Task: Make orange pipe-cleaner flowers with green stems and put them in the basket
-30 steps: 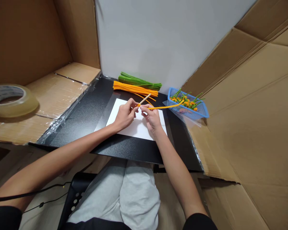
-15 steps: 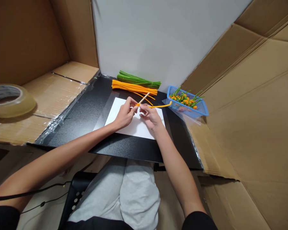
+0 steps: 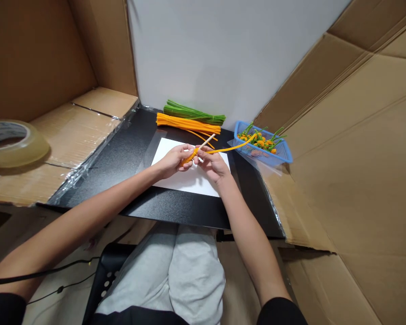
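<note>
Over a white sheet of paper, my left hand is closed around a thin pale wooden stick. An orange pipe cleaner is coiled round the stick's lower part, and that wrapped part shows between the left fingers. My right hand pinches the pipe cleaner close to the coil. Its loose end runs off to the right and curves up in front of the basket. The stick tilts up to the right, its bare tip uncovered. Fingers hide part of the coil.
Behind the paper lie an orange pipe cleaner bundle and a green bundle. A blue basket at the right holds small orange pieces with green stems. A tape roll rests on cardboard at left. Cardboard walls flank the black table.
My left hand has turned, so more of the orange coil shows. The stick has shifted slightly right and tilted lower. The pipe cleaner's loose end has swung up and right across the basket.
</note>
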`<state>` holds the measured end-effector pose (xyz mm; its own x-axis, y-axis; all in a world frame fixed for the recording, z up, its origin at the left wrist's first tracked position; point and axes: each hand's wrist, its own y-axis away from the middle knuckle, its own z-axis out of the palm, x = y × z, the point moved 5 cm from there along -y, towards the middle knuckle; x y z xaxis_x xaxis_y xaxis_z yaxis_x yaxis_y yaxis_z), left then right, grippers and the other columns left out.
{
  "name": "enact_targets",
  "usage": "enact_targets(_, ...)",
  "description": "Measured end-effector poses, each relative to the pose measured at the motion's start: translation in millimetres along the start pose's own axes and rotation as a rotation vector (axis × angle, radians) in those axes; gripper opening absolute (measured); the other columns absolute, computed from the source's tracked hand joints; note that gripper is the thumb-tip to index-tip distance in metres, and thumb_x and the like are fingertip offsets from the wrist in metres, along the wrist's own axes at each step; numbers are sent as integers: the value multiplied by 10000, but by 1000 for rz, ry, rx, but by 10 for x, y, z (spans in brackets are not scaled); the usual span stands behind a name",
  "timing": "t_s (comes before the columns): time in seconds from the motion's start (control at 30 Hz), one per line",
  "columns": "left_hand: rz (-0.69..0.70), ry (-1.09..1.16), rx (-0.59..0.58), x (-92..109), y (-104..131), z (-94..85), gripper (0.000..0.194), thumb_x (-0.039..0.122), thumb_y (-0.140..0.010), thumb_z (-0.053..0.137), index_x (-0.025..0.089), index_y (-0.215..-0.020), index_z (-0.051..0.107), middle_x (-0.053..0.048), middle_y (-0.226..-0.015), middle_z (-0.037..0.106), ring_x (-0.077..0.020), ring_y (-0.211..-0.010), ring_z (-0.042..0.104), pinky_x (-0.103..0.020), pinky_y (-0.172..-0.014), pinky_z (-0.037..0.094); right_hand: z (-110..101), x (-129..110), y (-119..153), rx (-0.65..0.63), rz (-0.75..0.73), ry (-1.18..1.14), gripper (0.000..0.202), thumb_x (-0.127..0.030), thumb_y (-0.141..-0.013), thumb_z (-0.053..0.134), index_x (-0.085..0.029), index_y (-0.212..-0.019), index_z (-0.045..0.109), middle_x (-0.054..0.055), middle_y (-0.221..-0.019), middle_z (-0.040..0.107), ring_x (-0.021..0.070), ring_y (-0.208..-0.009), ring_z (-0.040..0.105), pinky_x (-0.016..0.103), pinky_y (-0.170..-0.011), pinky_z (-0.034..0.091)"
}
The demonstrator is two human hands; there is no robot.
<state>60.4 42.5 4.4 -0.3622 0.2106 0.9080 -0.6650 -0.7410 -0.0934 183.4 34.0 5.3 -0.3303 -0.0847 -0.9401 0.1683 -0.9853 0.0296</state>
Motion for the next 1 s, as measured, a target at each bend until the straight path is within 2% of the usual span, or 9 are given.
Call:
enact_targets(0.13,142,-368,145,47,9,-49,377,516,-865,645,175,-954,510,-42,-802,664,-131,-608,616,-211,-478,458,-19,-5,-2,71,-55,44,309,-375,-517,923,-235,-693,711,-33,-687,623,125,-659,520,298,-672,402)
enact_targets(0.23,337,-667,287,182,77,-56,388,487,-815,719,180,-980,549,-42,-911,671,-138,-728,647,-211,-549,492,-63,-19,6,174,-88,56,337,-375,-466,938,-239,-654,694,-35,-697,637,125,-690,523,279,-663,393)
enact_targets(0.33,491,-882,316,269,145,-16,292,397,-810,745,178,-914,583,-26,-877,683,-128,-737,643,-213,-603,496,-63,-39,12,202,-113,79,345,-377,-461,938,-233,-605,661,-35,-688,638,118,-669,510,279,-645,377)
enact_targets(0.4,526,-944,336,273,165,-17,210,339,-841,713,175,-865,586,-19,-798,689,-125,-695,636,-221,-607,490,-53,-45,15,212,-113,101,350,-379,-459,938,-228,-596,653,-35,-671,626,113,-650,498,283,-630,359)
enact_targets(0.5,496,-858,357,223,145,-63,168,302,-856,686,170,-827,586,-32,-761,701,-133,-662,652,-233,-592,499,-48,-47,23,242,-93,115,342,-387,-465,931,-233,-648,687,-34,-677,629,116,-659,505,288,-630,347)
enact_targets(0.63,370,-555,330,157,65,-120,256,349,-806,746,154,-804,581,-47,-719,693,-125,-560,637,-244,-531,511,-41,-54,28,239,-76,110,367,-400,-469,927,-230,-721,721,-17,-736,662,130,-705,541,295,-657,363)
enact_targets(0.8,156,-297,188,169,2,-85,371,419,-728,821,133,-764,588,-51,-672,673,-75,-467,528,-203,-429,403,-30,-56,20,162,-92,95,333,-400,-508,923,-232,-671,686,-42,-691,615,115,-669,519,290,-669,378)
enact_targets(0.9,80,-254,124,167,-5,-85,376,422,-720,826,126,-746,595,-47,-680,664,-58,-478,496,-184,-420,352,-42,-30,10,120,-63,78,338,-408,-524,918,-253,-756,727,-46,-725,633,114,-681,528,282,-671,382)
enact_targets(1.0,46,-314,110,105,-15,-121,363,423,-761,792,132,-730,577,-50,-681,665,-64,-492,498,-184,-436,365,-78,-7,-3,131,-46,139,374,-428,-493,925,-247,-773,755,-37,-700,633,120,-669,513,283,-649,369)
